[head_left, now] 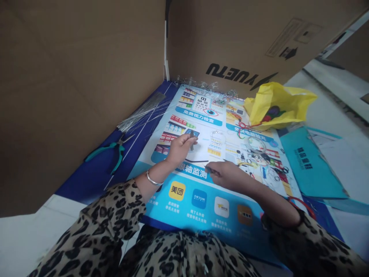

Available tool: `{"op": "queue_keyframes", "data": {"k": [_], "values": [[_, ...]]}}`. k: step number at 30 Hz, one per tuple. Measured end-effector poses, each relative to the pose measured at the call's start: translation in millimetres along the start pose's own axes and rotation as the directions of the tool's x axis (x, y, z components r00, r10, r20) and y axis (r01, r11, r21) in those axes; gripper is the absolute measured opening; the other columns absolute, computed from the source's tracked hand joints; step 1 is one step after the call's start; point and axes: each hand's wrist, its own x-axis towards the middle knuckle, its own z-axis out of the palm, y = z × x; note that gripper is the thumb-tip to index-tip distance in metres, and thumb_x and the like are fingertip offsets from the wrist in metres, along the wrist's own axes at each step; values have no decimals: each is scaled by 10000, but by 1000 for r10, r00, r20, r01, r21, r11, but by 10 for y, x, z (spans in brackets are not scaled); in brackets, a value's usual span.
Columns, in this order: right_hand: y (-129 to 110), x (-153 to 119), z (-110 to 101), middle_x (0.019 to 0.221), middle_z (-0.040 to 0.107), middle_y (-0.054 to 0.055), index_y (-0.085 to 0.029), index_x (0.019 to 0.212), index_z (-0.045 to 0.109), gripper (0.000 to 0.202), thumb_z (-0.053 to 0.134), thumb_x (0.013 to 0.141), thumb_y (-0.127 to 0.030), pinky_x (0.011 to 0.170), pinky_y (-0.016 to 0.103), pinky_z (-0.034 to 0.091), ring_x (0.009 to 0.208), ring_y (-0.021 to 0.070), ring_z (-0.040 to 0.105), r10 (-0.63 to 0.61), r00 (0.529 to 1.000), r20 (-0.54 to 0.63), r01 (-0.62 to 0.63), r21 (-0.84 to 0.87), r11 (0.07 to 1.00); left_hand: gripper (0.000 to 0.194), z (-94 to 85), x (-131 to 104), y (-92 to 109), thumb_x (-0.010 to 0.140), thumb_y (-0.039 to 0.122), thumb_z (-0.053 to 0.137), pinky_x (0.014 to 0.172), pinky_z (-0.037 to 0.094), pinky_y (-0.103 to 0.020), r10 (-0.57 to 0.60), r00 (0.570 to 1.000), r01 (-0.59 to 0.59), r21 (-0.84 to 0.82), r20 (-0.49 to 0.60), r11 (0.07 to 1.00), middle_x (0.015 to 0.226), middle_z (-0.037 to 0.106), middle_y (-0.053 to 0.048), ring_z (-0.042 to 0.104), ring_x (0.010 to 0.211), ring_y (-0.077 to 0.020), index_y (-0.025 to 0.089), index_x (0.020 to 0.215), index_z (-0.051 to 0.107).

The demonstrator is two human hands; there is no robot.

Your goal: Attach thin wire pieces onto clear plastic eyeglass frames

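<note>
My left hand (179, 149), with a silver bangle on its wrist, pinches a short dark strip-like piece (192, 134) upright between thumb and fingertips. To its right, my right hand (223, 174) is closed, its fingertips around something small and dark that I cannot make out. Between the hands, a thin dark curved strand (197, 161) runs low over the printed poster (187, 198); whether either hand holds it is unclear. Beyond the hands, a coil of clear or pale wire (218, 137) lies on the poster.
Teal-handled pliers (117, 148) and a bundle of straight wires (141, 111) lie at left. Tangled wire pieces (213, 90) line the back by cardboard walls (230, 42). A yellow bag (284, 104) and torn teal cardboard (314, 165) are at right, with small loose parts nearby.
</note>
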Motion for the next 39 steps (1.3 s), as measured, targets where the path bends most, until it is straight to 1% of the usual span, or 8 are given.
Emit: {"op": "queue_keyframes", "data": {"k": [4,8,14,22,27,30,33,39], "values": [[72,-146,16,664,616,-18,-193,794,605,159,449,762,-199,556,191,364,596,105,537,84,989,-123,-54,227,972,236,10,-15,-9,794,345,523,619,426,-236,-1,1000,0,13,19,1000,737,673,-26,578,682,-128,166,838,670],[72,-239,130,746,648,-5,-195,848,609,187,445,814,-279,613,205,415,652,111,572,130,951,-279,-11,389,921,223,33,-43,7,790,335,536,642,434,-240,6,999,-7,29,44,1000,745,675,-32,582,699,-130,166,836,673],[156,-243,461,752,663,5,-188,829,613,214,433,843,-302,643,220,454,687,129,609,245,914,-323,-15,578,816,214,97,-116,30,787,309,533,634,466,-251,-65,990,60,42,127,997,790,688,-46,594,681,-134,171,864,677],[196,-240,530,818,669,0,-201,836,614,228,410,873,-296,697,223,456,753,127,612,216,893,-394,38,546,837,199,137,-185,58,795,308,538,717,489,-271,-46,975,21,118,216,993,839,699,-43,628,785,-159,191,851,689],[177,-211,573,889,673,27,-193,858,621,204,431,869,-267,770,251,453,841,143,612,198,817,-541,54,414,909,205,138,-199,62,800,311,536,750,495,-282,-45,970,13,136,237,991,886,697,-51,631,855,-177,188,869,684],[187,-187,621,889,675,34,-182,864,626,210,427,876,-250,774,251,456,837,135,610,141,816,-560,74,344,936,206,145,-212,73,807,310,529,778,490,-289,-46,966,6,154,254,988,914,695,-52,630,879,-180,191,863,687],[196,-169,647,901,671,41,-187,894,625,225,413,888,-263,799,267,452,866,141,601,156,793,-589,58,328,943,211,153,-222,85,806,316,532,786,491,-299,-59,966,19,159,250,987,900,697,-56,632,879,-186,185,873,682],[222,-99,660,857,649,52,-178,863,614,228,407,889,-268,753,258,441,824,148,587,174,813,-556,13,316,949,206,168,-241,87,802,316,532,781,492,-299,-35,964,-10,168,263,986,873,697,-41,636,841,-178,193,869,683]]}}
